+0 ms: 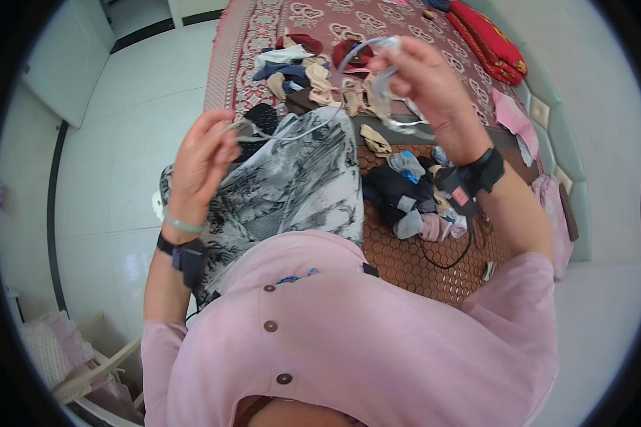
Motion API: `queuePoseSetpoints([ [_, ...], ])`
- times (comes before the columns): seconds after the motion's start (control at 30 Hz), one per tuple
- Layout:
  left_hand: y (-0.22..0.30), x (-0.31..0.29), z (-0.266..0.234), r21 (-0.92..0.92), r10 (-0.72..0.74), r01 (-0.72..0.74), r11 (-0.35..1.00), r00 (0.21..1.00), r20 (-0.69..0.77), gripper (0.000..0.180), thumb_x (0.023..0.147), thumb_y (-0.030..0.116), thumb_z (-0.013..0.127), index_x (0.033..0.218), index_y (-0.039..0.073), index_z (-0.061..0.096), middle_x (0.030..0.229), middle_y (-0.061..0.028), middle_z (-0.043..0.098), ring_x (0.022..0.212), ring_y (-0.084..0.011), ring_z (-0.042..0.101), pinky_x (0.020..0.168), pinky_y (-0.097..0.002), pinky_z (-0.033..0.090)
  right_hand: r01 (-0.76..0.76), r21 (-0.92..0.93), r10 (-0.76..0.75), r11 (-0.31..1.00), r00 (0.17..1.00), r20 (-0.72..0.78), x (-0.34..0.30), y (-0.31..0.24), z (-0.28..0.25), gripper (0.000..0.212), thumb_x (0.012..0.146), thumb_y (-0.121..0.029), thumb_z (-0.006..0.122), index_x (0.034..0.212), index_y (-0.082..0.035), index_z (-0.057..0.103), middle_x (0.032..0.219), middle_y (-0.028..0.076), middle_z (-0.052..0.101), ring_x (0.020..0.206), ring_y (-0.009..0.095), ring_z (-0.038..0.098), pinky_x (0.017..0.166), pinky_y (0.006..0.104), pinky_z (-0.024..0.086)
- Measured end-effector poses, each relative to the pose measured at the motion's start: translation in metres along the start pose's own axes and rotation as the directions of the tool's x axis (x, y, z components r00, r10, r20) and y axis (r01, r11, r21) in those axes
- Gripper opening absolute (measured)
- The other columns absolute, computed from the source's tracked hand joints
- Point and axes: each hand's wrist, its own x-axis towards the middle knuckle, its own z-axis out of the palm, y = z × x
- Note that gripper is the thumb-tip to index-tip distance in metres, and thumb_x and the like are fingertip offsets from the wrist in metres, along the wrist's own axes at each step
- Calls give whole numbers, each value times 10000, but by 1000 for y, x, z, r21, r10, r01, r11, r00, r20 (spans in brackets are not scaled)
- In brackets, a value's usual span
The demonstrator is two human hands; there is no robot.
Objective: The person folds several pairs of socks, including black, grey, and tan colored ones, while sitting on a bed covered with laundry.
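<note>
Pink shirt (349, 341) cropped; pale cord (303, 135) partly blurred.

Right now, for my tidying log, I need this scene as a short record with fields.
Left hand: pinches a thin pale cord
Right hand: raised, grips the same cord
Lap: grey-and-white patterned fabric
Right of lap: mixed clothes pile on brown mat
Far right: folded red blanket

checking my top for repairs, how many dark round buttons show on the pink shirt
3: a waist button, a middle button and a neckline button, in a row along the front. More may be hidden in folds.
</note>
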Motion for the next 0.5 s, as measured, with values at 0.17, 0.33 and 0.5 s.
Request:
queuePoseSetpoints([
  [0.17,23,12,75,313,13,-88,946,972,234,266,998,127,526,1234,5,527,829,-17,606,661,-54,516,625,-198,430,-219,56,204,974,960,192,3,31,93,189,1014,-196,518,1081,-36,594,960,47,680,575,39,489,529,172,409],
  [0.33,15,19,54,240,56,-82,967,992,114,283,996,145,539,1254,28,537,986,-56,644,721,-66,562,675,-205,470,-361,226,249,905,878,409,-5,35,91,214,1015,-233,529,1051,-37,608,777,8,603,568,37,494,497,171,377],
  [0.5,-27,23,3,164,-38,49,985,997,-68,295,993,153,556,1254,15,545,1111,-91,646,753,-81,558,682,-210,469,-56,-222,84,973,989,121,-10,1,23,262,964,-358,607,909,-107,654,704,-70,518,567,25,453,479,193,347],
])
